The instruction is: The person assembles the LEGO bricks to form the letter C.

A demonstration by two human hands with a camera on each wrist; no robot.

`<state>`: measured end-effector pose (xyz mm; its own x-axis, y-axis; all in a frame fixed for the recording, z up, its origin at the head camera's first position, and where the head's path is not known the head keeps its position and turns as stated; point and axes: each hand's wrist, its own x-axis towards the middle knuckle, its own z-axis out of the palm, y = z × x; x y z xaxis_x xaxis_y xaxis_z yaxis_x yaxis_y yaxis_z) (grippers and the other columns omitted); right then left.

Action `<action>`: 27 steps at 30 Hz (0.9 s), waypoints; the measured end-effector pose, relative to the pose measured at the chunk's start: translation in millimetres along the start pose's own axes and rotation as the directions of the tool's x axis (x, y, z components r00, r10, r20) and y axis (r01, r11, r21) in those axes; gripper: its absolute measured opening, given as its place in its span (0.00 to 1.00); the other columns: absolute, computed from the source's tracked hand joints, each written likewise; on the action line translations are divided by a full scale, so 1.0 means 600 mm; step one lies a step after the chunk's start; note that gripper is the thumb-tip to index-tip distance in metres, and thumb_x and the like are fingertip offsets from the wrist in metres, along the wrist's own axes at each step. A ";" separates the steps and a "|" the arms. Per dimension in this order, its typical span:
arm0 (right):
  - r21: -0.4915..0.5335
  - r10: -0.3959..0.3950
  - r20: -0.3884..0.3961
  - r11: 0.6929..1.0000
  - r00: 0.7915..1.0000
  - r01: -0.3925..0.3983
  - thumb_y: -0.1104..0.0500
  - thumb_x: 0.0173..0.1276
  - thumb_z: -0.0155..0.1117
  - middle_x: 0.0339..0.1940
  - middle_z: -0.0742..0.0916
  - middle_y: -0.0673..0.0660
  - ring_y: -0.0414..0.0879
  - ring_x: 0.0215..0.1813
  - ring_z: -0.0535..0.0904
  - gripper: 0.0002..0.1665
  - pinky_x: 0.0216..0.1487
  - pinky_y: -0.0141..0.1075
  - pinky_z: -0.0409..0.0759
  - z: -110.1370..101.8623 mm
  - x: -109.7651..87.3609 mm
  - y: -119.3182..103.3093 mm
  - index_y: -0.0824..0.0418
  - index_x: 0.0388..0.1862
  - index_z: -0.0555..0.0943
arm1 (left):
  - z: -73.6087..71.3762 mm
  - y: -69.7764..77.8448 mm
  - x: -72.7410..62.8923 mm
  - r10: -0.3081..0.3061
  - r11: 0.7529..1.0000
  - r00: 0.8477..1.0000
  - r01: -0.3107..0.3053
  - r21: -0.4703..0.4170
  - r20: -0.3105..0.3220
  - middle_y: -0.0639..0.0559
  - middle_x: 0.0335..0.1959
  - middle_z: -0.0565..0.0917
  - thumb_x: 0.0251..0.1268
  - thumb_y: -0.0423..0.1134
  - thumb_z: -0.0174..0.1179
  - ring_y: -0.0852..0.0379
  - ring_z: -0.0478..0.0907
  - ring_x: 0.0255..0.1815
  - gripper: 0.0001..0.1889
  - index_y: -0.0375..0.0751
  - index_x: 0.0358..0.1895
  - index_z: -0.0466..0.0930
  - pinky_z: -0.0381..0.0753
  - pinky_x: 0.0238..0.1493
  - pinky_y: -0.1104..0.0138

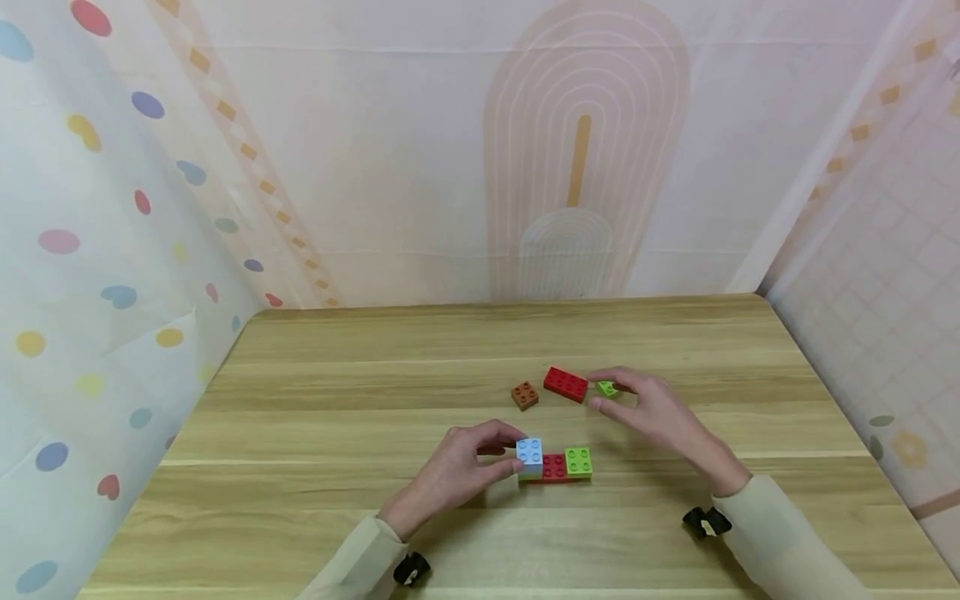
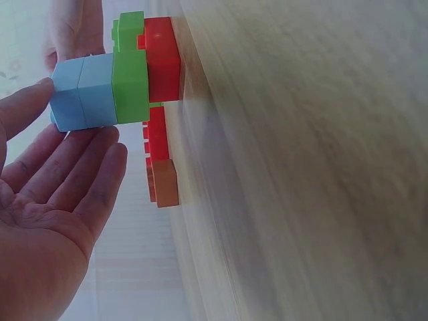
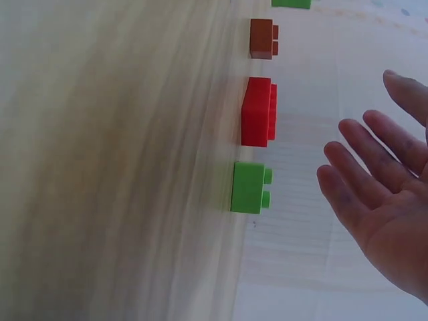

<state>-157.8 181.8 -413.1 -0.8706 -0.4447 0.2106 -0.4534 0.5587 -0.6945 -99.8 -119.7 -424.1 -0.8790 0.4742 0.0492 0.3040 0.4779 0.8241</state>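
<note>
Left hand point(image 1: 463, 467) pinching blue bricks point(image 1: 529, 454) by sides. Right hand point(image 1: 662, 414) hovering empty near loose green brick point(image 3: 247, 188). All looking light, stiff, likely slick; opposite sides offering best hold.

Wears a plain, long cream left sleeve point(image 1: 356, 560) and a matching right sleeve point(image 1: 783, 546), toward the near edge of the desk point(image 1: 262, 467). Carries a small black left wrist camera point(image 1: 412, 569) and similar right wrist camera point(image 1: 696, 523), each with a pale patch.
</note>
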 end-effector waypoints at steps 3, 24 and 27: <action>-0.008 -0.006 0.022 1.000 1.000 0.006 0.44 0.71 0.65 0.59 0.84 0.56 0.58 0.58 0.79 0.26 0.58 0.55 0.77 0.001 0.010 0.002 0.58 0.61 0.81 | 0.000 0.001 -0.001 -0.003 1.000 1.000 0.003 -0.001 0.000 0.58 0.50 0.85 0.66 0.43 0.67 0.56 0.82 0.52 0.15 0.48 0.54 0.82 0.79 0.55 0.66; -0.038 -0.091 0.231 0.994 0.969 0.103 0.50 0.69 0.68 0.62 0.82 0.54 0.53 0.65 0.75 0.28 0.64 0.51 0.73 0.021 0.085 -0.012 0.58 0.65 0.78 | -0.003 0.002 0.003 0.003 1.000 1.000 -0.004 0.016 0.025 0.57 0.52 0.84 0.68 0.43 0.65 0.54 0.82 0.53 0.15 0.48 0.55 0.81 0.80 0.55 0.65; -0.042 -0.099 0.269 0.993 0.958 0.115 0.51 0.70 0.68 0.63 0.81 0.54 0.53 0.64 0.75 0.28 0.64 0.50 0.74 0.027 0.094 -0.011 0.58 0.66 0.77 | -0.002 0.001 0.003 0.009 1.000 1.000 -0.009 0.011 0.026 0.56 0.52 0.84 0.68 0.43 0.65 0.54 0.82 0.53 0.15 0.48 0.55 0.81 0.80 0.55 0.65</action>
<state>-200.8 141.7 -407.6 -0.7377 -0.6697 0.0858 -0.5579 0.5330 -0.6362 -101.6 -119.6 -422.5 -0.8664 0.4976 0.0416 0.3158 0.4815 0.8176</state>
